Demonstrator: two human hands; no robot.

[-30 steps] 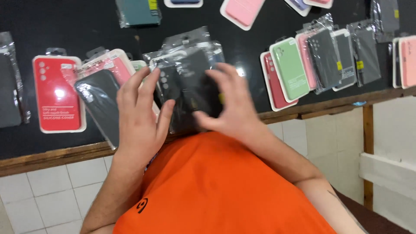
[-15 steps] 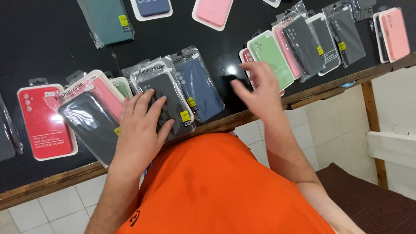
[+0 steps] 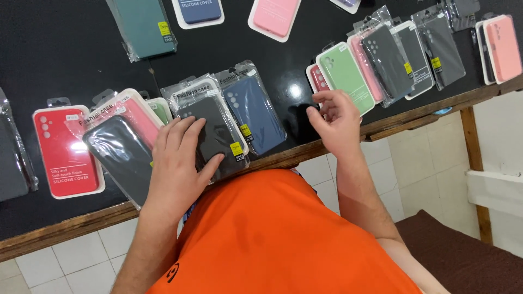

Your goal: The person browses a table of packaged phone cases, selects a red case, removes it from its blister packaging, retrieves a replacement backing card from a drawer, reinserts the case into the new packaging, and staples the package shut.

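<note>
L hand [image 3: 177,163] fingers flat on black case [image 3: 215,136], R hand [image 3: 339,122] fingers loosely curled, empty

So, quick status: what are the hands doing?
Left hand flat on black case. Right hand open, empty, beside green case. Blue case lies between them.

Packaged phone cases [image 3: 218,133] in overlapping rows on counter [image 3: 65,60]

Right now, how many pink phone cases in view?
4: pink phone case at top centre, one far right, one behind the light green case, one in the left fan. More may be hidden in stacks.
</note>
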